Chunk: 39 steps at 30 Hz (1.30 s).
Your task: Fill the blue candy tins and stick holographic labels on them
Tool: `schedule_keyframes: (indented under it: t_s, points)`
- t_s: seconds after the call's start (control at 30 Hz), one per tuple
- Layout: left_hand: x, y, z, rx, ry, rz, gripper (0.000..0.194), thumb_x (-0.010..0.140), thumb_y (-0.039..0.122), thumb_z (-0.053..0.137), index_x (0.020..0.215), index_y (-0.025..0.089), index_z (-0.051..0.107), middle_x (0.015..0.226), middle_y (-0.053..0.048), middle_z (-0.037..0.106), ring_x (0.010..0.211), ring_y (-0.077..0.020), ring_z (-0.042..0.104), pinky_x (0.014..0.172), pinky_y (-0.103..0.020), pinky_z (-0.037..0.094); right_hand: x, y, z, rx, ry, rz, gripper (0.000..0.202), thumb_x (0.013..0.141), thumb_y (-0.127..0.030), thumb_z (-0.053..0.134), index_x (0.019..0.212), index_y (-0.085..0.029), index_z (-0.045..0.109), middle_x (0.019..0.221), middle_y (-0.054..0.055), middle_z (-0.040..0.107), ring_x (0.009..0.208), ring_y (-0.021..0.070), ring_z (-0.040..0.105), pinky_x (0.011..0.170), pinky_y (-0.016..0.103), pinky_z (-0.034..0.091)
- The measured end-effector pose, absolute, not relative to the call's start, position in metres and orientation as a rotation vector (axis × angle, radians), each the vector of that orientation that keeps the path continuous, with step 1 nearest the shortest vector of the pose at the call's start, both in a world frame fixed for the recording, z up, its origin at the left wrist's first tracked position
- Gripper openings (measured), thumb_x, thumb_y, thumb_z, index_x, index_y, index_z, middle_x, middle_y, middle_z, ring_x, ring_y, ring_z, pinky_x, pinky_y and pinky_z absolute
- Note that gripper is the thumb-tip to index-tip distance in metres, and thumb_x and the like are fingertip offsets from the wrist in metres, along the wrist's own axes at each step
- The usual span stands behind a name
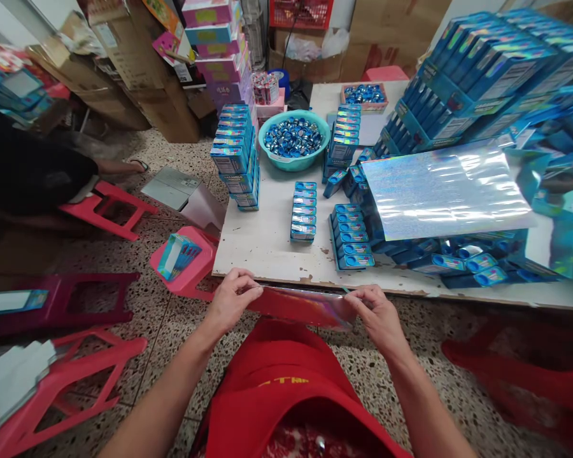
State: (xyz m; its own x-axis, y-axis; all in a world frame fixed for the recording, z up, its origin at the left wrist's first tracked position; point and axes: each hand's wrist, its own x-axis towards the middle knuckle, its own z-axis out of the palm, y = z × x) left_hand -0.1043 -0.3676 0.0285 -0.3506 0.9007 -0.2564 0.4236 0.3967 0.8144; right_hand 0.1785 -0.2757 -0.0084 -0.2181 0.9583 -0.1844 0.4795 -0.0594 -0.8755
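Note:
A shiny folded sheet [303, 306], reflecting red, is stretched between my two hands just below the table's front edge. My left hand [233, 299] pinches its left end. At the right end, the thumb and fingers of my right hand [373, 312] are closed on the same sheet. Beyond the edge, a short row of blue boxes [304, 213] stands on the white table [267, 248]. To its right is a blue tray of boxes [352, 238]. A large silvery sheet [449, 191] lies over a heap of blue boxes farther right.
A turquoise basin [293, 163] of small blue and silver pieces sits at the back, beside stacked blue boxes [236, 159]. Tall box stacks [487, 70] rise at the right. Pink stools [191, 254] stand on the left. A person [28, 165] sits at far left.

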Motion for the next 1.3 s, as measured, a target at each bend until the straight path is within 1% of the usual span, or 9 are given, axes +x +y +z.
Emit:
schedule_keyframes:
  t_s: [0.13, 0.27, 0.33, 0.4, 0.47, 0.6, 0.7, 1.07, 1.3]
  points:
    - [-0.105, -0.365, 0.025, 0.928, 1.8, 0.8, 0.026, 0.071, 0.041, 0.059, 0.067, 0.016, 0.061, 0.061, 0.002, 0.059, 0.06, -0.0119, 0.053, 0.058, -0.022, 0.04, 0.185, -0.269, -0.018, -1.512, -1.79, 1.252, 0.043, 0.074, -0.058, 0.052, 0.062, -0.019, 0.064, 0.087, 0.008, 0.058, 0.088, 0.0212, 0.056, 0.079, 0.034, 0.043]
    - [-0.091, -0.36, 0.028, 1.014, 1.817, 0.772, 0.024, 0.073, 0.039, 0.057, 0.069, 0.016, 0.062, 0.061, 0.002, 0.061, 0.06, -0.0119, 0.054, 0.057, -0.021, 0.04, 0.159, -0.274, -0.01, -1.392, -2.023, 0.883, 0.045, 0.074, -0.059, 0.056, 0.096, -0.02, 0.066, 0.113, 0.013, 0.059, 0.11, 0.028, 0.05, 0.094, 0.045, 0.034]
    - [-0.078, -0.356, 0.031, 1.202, 1.782, 0.746, 0.021, 0.075, 0.034, 0.054, 0.068, 0.017, 0.064, 0.066, 0.001, 0.063, 0.065, -0.0122, 0.055, 0.062, -0.021, 0.041, 0.129, -0.28, -0.003, -1.185, -2.225, 0.78, 0.046, 0.073, -0.053, 0.062, 0.108, -0.023, 0.063, 0.117, 0.011, 0.06, 0.117, 0.0286, 0.046, 0.1, 0.049, 0.026]
    - [-0.071, -0.352, 0.033, 1.395, 1.76, 0.715, 0.02, 0.077, 0.03, 0.052, 0.067, 0.018, 0.065, 0.073, 0.0, 0.066, 0.07, -0.0123, 0.056, 0.068, -0.021, 0.041, 0.099, -0.285, 0.001, -0.972, -2.438, 0.912, 0.024, 0.082, -0.039, 0.058, 0.101, -0.026, 0.065, 0.1, 0.006, 0.069, 0.104, 0.0225, 0.056, 0.101, 0.047, 0.024]
    - [-0.075, -0.349, 0.033, 1.431, 1.828, 0.693, 0.021, 0.077, 0.03, 0.051, 0.067, 0.019, 0.066, 0.072, 0.0, 0.066, 0.069, -0.0122, 0.056, 0.068, -0.021, 0.04, 0.083, -0.283, -0.002, -0.932, -2.521, 1.057, 0.015, 0.086, -0.03, 0.053, 0.091, -0.027, 0.068, 0.086, 0.002, 0.072, 0.085, 0.0169, 0.061, 0.099, 0.042, 0.027]
    - [-0.117, -0.354, 0.018, 1.135, 2.052, 0.738, 0.022, 0.071, 0.037, 0.056, 0.068, 0.018, 0.066, 0.063, 0.002, 0.063, 0.064, -0.0123, 0.053, 0.06, -0.021, 0.038, 0.1, -0.265, -0.025, -1.138, -2.48, 1.163, 0.019, 0.084, -0.033, 0.054, 0.08, -0.023, 0.07, 0.08, 0.003, 0.071, 0.072, 0.016, 0.06, 0.077, 0.029, 0.038]
    - [-0.147, -0.363, -0.003, 1.015, 2.04, 0.733, 0.024, 0.068, 0.041, 0.06, 0.067, 0.017, 0.066, 0.061, 0.002, 0.061, 0.061, -0.0124, 0.051, 0.058, -0.022, 0.037, 0.12, -0.249, -0.046, -1.186, -2.403, 1.405, 0.026, 0.083, -0.037, 0.052, 0.073, -0.02, 0.069, 0.068, 0.002, 0.068, 0.063, 0.0151, 0.056, 0.059, 0.024, 0.036]
    - [-0.206, -0.355, -0.06, 0.891, 1.997, 0.744, 0.03, 0.062, 0.045, 0.06, 0.068, 0.015, 0.066, 0.058, 0.001, 0.06, 0.058, -0.0139, 0.051, 0.055, -0.022, 0.036, 0.081, -0.221, -0.107, -1.213, -2.03, 1.907, 0.03, 0.072, -0.044, 0.053, 0.06, -0.017, 0.058, 0.054, -0.003, 0.051, 0.055, 0.0114, 0.044, 0.054, 0.023, 0.033]
    - [-0.237, -0.338, -0.087, 1.037, 1.991, 0.56, 0.035, 0.07, 0.046, 0.049, 0.072, 0.016, 0.067, 0.068, -0.001, 0.066, 0.069, -0.0171, 0.057, 0.063, -0.024, 0.039, 0.051, -0.218, -0.14, -1.399, -1.92, 1.831, 0.023, 0.071, -0.039, 0.051, 0.071, -0.017, 0.057, 0.055, -0.003, 0.052, 0.053, 0.0114, 0.044, 0.05, 0.022, 0.034]
